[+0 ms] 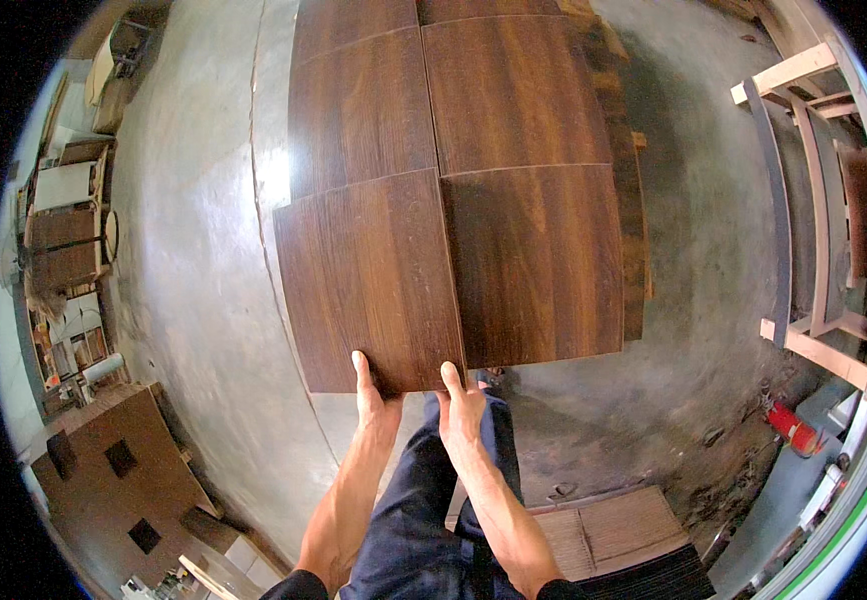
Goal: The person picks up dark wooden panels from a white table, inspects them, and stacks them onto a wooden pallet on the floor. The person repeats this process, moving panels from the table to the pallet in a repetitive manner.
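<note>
Both my hands grip the near edge of a dark brown wood-grain panel [368,280], thumbs on top and the fingers hidden beneath. My left hand [376,398] is toward its left side, my right hand [461,405] at its near right corner. To the right lies a matching panel [538,265], slightly lower, its near edge farther from me. Beyond them more brown panels [513,95] lie in two columns. Along the right side, the edges of further brown boards [633,250] show under the top panels.
A wooden frame [803,200] stands at the right, with a red cylinder [793,430] below it. Behind me at lower right is a stack of boards [613,540]. A brown board with square dark holes [123,490] sits lower left, and cluttered shelves [73,240] line the left.
</note>
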Available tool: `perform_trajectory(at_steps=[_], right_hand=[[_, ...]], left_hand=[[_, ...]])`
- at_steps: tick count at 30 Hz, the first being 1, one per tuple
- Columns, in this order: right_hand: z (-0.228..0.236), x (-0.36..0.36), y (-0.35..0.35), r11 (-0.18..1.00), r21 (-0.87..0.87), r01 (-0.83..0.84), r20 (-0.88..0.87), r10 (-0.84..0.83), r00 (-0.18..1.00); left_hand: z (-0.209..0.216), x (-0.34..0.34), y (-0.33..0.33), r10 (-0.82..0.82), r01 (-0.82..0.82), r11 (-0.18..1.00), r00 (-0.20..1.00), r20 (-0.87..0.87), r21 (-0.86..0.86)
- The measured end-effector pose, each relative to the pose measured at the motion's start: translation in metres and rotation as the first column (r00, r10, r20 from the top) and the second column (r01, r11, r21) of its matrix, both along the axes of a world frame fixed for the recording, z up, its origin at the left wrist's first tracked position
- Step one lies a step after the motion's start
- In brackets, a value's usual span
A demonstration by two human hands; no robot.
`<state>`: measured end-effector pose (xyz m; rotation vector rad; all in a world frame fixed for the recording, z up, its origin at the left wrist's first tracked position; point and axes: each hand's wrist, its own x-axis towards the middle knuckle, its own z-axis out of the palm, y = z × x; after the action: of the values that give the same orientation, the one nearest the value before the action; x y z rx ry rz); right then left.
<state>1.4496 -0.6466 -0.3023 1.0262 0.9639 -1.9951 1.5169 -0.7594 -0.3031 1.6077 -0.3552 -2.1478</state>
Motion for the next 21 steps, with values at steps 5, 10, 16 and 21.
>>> perform_trajectory(at_steps=[5,10,16,21], right_hand=[[0.007,-0.008,0.001,1.000,-0.008,-0.024,0.041,0.024,0.999],[-0.001,-0.003,0.008,0.998,-0.043,-0.038,-0.009,0.037,0.999],[-0.005,0.006,0.011,0.997,-0.002,-0.080,-0.010,0.080,0.997],[-0.022,0.013,0.025,0.950,0.092,-0.298,-0.009,0.300,0.954]], left_hand=[[-0.008,0.004,0.000,-0.020,0.020,1.000,0.999,-0.045,-0.013],[-0.005,0.007,0.002,-0.058,0.058,0.998,0.998,-0.007,-0.003],[-0.003,0.016,0.004,-0.111,0.109,0.994,0.989,-0.095,-0.031],[0.017,0.030,0.003,-0.337,0.316,0.936,0.932,0.136,0.155]])
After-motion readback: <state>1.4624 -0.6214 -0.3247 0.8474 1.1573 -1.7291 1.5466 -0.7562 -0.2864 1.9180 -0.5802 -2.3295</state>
